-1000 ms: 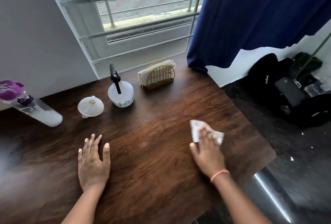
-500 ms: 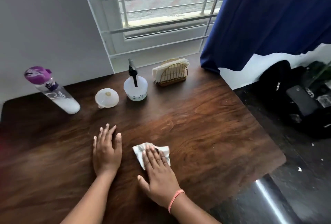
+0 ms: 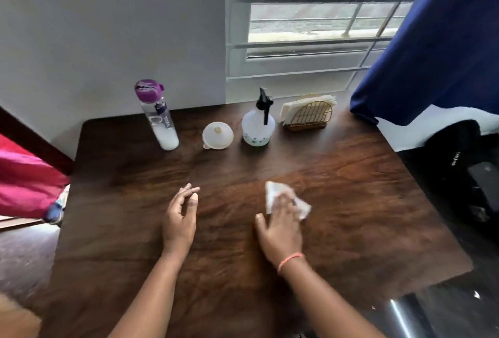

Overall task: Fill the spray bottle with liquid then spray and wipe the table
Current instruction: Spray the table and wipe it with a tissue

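Note:
A white spray bottle [image 3: 258,128] with a black nozzle stands at the back of the dark wooden table [image 3: 364,202]. My right hand [image 3: 282,225] presses a white tissue [image 3: 272,193] flat on the table's middle with straight fingers. My left hand [image 3: 180,217] hovers just left of it, lifted off the wood, fingers loosely bent and holding nothing. A clear water bottle [image 3: 159,117] with a purple cap and a little white liquid stands at the back left. A white funnel [image 3: 217,135] lies upside down between the two bottles.
A gold wire napkin holder [image 3: 309,114] with napkins stands right of the spray bottle. A blue curtain [image 3: 437,40] hangs over the table's back right corner. Black bags [image 3: 464,175] lie on the floor at the right. Pink cloth [image 3: 24,183] sits at the left.
My right hand slid the tissue from the right side to the middle and then back to the right. My left hand lifted off the table, fingers now bent. The camera turned left.

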A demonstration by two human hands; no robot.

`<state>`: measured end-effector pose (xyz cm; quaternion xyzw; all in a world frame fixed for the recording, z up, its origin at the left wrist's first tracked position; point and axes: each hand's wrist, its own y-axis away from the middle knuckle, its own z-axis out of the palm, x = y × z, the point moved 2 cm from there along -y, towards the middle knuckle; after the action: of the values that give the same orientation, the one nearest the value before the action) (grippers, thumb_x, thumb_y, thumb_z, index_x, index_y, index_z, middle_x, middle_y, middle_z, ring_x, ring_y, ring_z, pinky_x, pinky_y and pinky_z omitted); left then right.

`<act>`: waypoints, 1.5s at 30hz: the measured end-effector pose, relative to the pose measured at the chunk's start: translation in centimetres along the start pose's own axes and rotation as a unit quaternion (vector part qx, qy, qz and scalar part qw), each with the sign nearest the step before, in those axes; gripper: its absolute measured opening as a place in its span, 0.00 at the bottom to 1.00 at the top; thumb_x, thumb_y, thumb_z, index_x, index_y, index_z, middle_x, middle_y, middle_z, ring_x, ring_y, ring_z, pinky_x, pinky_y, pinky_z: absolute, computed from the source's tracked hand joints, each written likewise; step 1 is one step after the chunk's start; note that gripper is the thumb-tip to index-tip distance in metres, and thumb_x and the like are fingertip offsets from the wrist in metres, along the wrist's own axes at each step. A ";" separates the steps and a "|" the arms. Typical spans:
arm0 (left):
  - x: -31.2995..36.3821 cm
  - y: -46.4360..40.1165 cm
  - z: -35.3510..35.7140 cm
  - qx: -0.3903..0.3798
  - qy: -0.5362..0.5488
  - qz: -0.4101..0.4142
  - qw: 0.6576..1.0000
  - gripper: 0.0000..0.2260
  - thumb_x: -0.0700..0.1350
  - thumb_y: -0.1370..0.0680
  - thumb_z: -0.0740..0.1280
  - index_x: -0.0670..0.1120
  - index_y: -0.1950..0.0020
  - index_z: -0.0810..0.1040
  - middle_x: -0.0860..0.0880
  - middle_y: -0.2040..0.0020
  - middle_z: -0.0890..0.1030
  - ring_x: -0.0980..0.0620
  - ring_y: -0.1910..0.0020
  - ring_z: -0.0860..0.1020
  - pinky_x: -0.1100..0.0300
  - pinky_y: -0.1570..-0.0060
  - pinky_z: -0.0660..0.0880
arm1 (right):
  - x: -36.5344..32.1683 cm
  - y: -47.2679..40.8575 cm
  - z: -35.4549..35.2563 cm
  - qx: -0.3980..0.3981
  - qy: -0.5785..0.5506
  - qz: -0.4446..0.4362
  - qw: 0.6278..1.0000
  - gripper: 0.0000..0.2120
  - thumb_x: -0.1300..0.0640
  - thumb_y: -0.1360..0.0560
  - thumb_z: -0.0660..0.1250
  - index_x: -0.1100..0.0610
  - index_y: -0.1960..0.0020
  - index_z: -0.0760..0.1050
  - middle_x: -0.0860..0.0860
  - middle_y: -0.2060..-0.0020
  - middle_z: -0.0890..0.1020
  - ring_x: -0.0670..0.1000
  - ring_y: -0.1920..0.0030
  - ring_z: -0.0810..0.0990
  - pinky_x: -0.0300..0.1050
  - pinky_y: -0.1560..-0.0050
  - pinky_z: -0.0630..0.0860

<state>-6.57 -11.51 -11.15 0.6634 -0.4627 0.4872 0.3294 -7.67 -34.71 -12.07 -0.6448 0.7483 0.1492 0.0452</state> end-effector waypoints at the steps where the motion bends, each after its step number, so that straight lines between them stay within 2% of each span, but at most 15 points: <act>1: 0.0 -0.1 -0.6 0.005 -0.007 -0.006 1.000 0.08 0.44 0.20 0.64 0.51 0.45 0.81 0.51 0.37 0.78 0.55 0.32 0.72 0.60 0.32 0.65 | -2.7 1.5 1.1 -0.002 -0.003 -0.065 0.998 0.39 0.37 0.26 0.48 0.63 0.24 0.55 0.61 0.25 0.57 0.60 0.24 0.54 0.52 0.27 0.46; 4: -0.1 -0.4 -2.2 0.018 -0.026 -0.016 0.999 0.08 0.42 0.20 0.64 0.49 0.45 0.81 0.51 0.37 0.78 0.55 0.31 0.71 0.62 0.33 0.64 | -9.2 6.0 3.2 -0.044 0.011 -0.253 0.966 0.35 0.38 0.24 0.53 0.58 0.24 0.57 0.56 0.24 0.57 0.55 0.24 0.51 0.51 0.28 0.45; 7: -0.5 -1.3 -3.3 0.014 -0.032 -0.024 0.999 0.08 0.42 0.21 0.65 0.50 0.45 0.81 0.51 0.37 0.78 0.55 0.30 0.70 0.62 0.33 0.64 | -9.4 6.0 3.7 -0.045 0.031 -0.289 0.956 0.34 0.39 0.23 0.53 0.59 0.24 0.57 0.54 0.24 0.56 0.53 0.24 0.55 0.49 0.29 0.48; 10: -0.4 -1.7 -3.7 0.027 -0.043 -0.029 0.998 0.08 0.43 0.21 0.64 0.51 0.45 0.81 0.52 0.36 0.78 0.55 0.29 0.68 0.54 0.28 0.62 | -3.9 2.2 2.1 -0.004 0.041 -0.162 0.986 0.36 0.39 0.25 0.52 0.62 0.26 0.60 0.57 0.26 0.63 0.56 0.25 0.60 0.49 0.28 0.52; 15: -0.1 -2.1 -4.2 0.013 -0.038 -0.031 0.999 0.08 0.44 0.20 0.64 0.55 0.46 0.80 0.53 0.34 0.77 0.56 0.28 0.66 0.53 0.27 0.61 | 5.7 -1.9 -2.0 0.051 0.008 0.161 0.986 0.35 0.42 0.21 0.51 0.64 0.24 0.49 0.60 0.24 0.53 0.57 0.23 0.50 0.54 0.25 0.47; 18: 0.0 -1.8 -4.7 0.014 -0.040 -0.033 0.999 0.08 0.45 0.20 0.63 0.54 0.45 0.80 0.54 0.34 0.76 0.57 0.28 0.66 0.61 0.31 0.62 | 2.1 -2.5 -1.7 0.064 -0.019 0.189 0.980 0.36 0.43 0.22 0.52 0.67 0.25 0.51 0.64 0.25 0.55 0.60 0.24 0.49 0.55 0.25 0.47; 22: -0.9 -1.9 -5.6 0.027 -0.040 -0.031 0.998 0.08 0.44 0.20 0.63 0.52 0.45 0.80 0.52 0.34 0.77 0.56 0.29 0.67 0.58 0.30 0.63 | -9.3 -0.1 2.5 -0.008 -0.041 -0.051 0.998 0.39 0.38 0.26 0.48 0.63 0.24 0.53 0.62 0.25 0.56 0.60 0.24 0.51 0.54 0.24 0.50; 25: -1.3 -2.3 -6.7 0.049 -0.037 -0.031 0.998 0.09 0.43 0.20 0.63 0.49 0.44 0.81 0.50 0.35 0.77 0.55 0.29 0.68 0.54 0.29 0.64 | -15.6 4.2 4.1 -0.099 -0.011 -0.297 0.950 0.36 0.39 0.25 0.47 0.58 0.23 0.52 0.56 0.23 0.52 0.54 0.23 0.44 0.54 0.24 0.45; 27: -1.3 -2.5 -7.7 0.067 -0.041 -0.039 0.996 0.09 0.44 0.20 0.62 0.49 0.44 0.81 0.51 0.34 0.77 0.55 0.29 0.67 0.53 0.28 0.63 | -15.6 4.8 4.2 -0.093 0.007 -0.347 0.933 0.34 0.40 0.24 0.48 0.57 0.23 0.52 0.54 0.23 0.52 0.51 0.23 0.45 0.52 0.24 0.43; 30: -1.7 -3.0 -9.8 0.093 -0.053 -0.039 0.993 0.09 0.45 0.19 0.62 0.50 0.44 0.80 0.51 0.34 0.77 0.54 0.28 0.67 0.48 0.26 0.61 | -11.1 1.8 3.3 -0.004 -0.007 -0.215 0.977 0.35 0.39 0.25 0.49 0.59 0.24 0.56 0.55 0.24 0.59 0.54 0.24 0.54 0.50 0.25 0.46; 33: -2.6 -3.7 -12.1 0.122 -0.087 -0.038 0.988 0.09 0.45 0.19 0.61 0.48 0.43 0.80 0.48 0.33 0.76 0.50 0.28 0.66 0.47 0.24 0.54 | -6.0 -2.1 1.3 0.007 -0.015 0.012 1.000 0.35 0.40 0.22 0.47 0.60 0.23 0.47 0.56 0.23 0.52 0.53 0.23 0.47 0.50 0.24 0.43; 36: -4.0 -4.9 -14.3 0.156 -0.119 -0.038 0.980 0.10 0.44 0.18 0.60 0.46 0.42 0.79 0.47 0.32 0.75 0.47 0.26 0.64 0.47 0.24 0.52 | -8.2 -2.4 1.6 0.021 -0.007 0.063 0.998 0.36 0.41 0.21 0.48 0.62 0.23 0.43 0.59 0.23 0.48 0.55 0.23 0.42 0.53 0.24 0.42; 39: -5.6 -5.4 -15.4 0.170 -0.111 -0.033 0.979 0.12 0.47 0.19 0.58 0.47 0.40 0.78 0.47 0.30 0.73 0.49 0.27 0.65 0.44 0.27 0.59 | -14.7 0.3 4.0 -0.015 -0.004 -0.103 0.995 0.39 0.39 0.25 0.47 0.61 0.23 0.46 0.58 0.23 0.48 0.55 0.23 0.42 0.50 0.25 0.40; 42: -5.9 -5.1 -15.5 0.186 -0.085 -0.017 0.979 0.17 0.50 0.20 0.56 0.45 0.38 0.77 0.47 0.30 0.72 0.53 0.29 0.67 0.52 0.29 0.64 | -21.0 3.2 5.8 -0.087 0.003 -0.315 0.945 0.36 0.41 0.24 0.51 0.59 0.23 0.50 0.54 0.23 0.48 0.53 0.23 0.42 0.51 0.25 0.42; 45: -5.7 -5.3 -15.7 0.191 -0.078 -0.007 0.978 0.20 0.53 0.21 0.55 0.43 0.37 0.76 0.46 0.31 0.72 0.51 0.30 0.68 0.62 0.31 0.61 | -24.7 0.9 6.6 -0.118 0.022 -0.395 0.911 0.34 0.42 0.23 0.49 0.57 0.23 0.49 0.53 0.23 0.48 0.52 0.23 0.44 0.53 0.24 0.47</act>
<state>-7.57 5.94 -11.70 0.7534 -0.3802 0.5111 0.1629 -5.35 -9.22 -11.73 -0.8917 0.4097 0.1924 0.0074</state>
